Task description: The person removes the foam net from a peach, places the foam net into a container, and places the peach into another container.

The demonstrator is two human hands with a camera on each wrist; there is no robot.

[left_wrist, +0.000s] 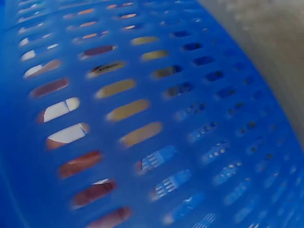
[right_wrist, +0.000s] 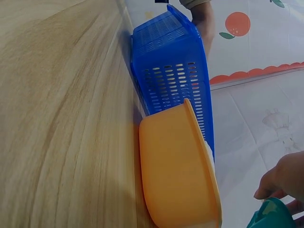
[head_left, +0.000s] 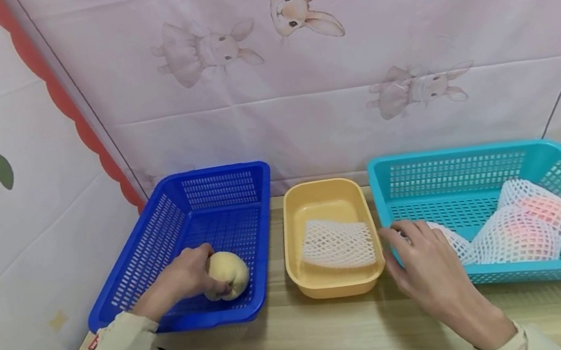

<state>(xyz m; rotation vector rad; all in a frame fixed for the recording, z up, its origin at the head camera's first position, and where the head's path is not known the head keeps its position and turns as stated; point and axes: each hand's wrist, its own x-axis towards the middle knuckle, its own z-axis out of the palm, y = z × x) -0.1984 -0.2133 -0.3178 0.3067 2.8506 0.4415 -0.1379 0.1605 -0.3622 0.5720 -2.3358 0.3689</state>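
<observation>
Low inside the blue basket (head_left: pixel 260 238), my left hand (head_left: pixel 188 277) holds a round pale yellow fruit (head_left: pixel 231 273), thumb on its near side and fingers behind it. Through the basket's slots, the left wrist view shows only parts of the hand and fruit. My right hand (head_left: pixel 424 262) is at the left rim of the teal basket (head_left: pixel 457 153), with loosely bent fingers. In the right wrist view its fingers (right_wrist: pixel 267 186) are right at that rim. A white foam net sleeve (head_left: pixel 336 244) lies flat in the yellow tub (head_left: pixel 295 260) between the baskets.
Inside the teal basket, reddish fruits (head_left: pixel 526 228) in white foam nets lie to the right, and another white net (head_left: pixel 452 240) shows beside my right hand. All three containers stand on a wooden table (head_left: pixel 310 345) against a rabbit-printed wall cloth (head_left: pixel 260 122).
</observation>
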